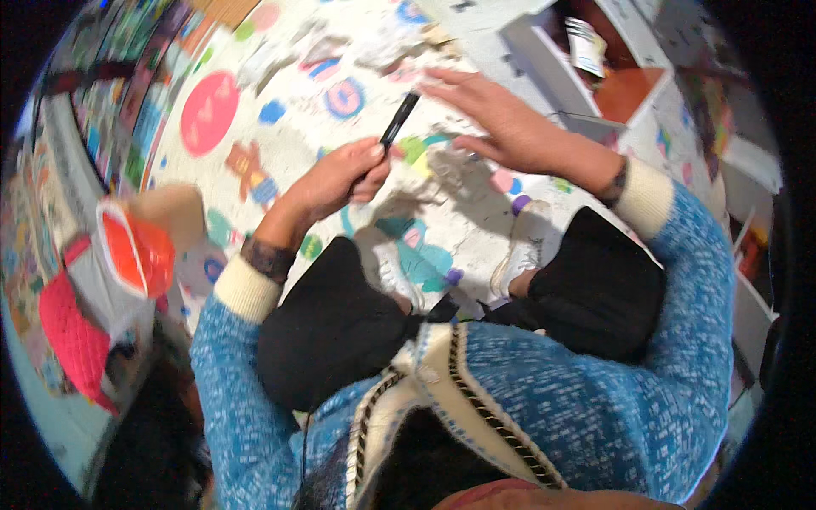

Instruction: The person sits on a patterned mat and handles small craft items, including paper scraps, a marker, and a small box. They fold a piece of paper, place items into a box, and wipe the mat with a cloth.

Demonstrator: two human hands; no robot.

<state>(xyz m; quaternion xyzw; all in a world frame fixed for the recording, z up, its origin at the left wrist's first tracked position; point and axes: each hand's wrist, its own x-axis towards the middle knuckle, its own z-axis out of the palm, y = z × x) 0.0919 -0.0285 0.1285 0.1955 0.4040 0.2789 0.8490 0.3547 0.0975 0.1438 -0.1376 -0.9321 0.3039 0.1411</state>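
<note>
Out over a white play mat (293,153) printed with cartoon shapes, my left hand (350,169) is closed around the lower end of a slim black stick-like object (401,118), possibly a pen. It points up and to the right from my fist. My right hand (494,121) holds nothing; its fingers are spread and slightly blurred. Its fingertips are close to the stick's upper end, and I cannot tell if they touch it. Crumpled whitish pieces (386,48), perhaps tissue or cloth, lie beyond my hands.
At the upper right stands a white box (551,54) with a printed packet (585,48) inside. To the left are an orange-red container or bag (143,248) with a white rim, and a pink quilted cloth (73,338). My white shoes (526,245) rest on the mat.
</note>
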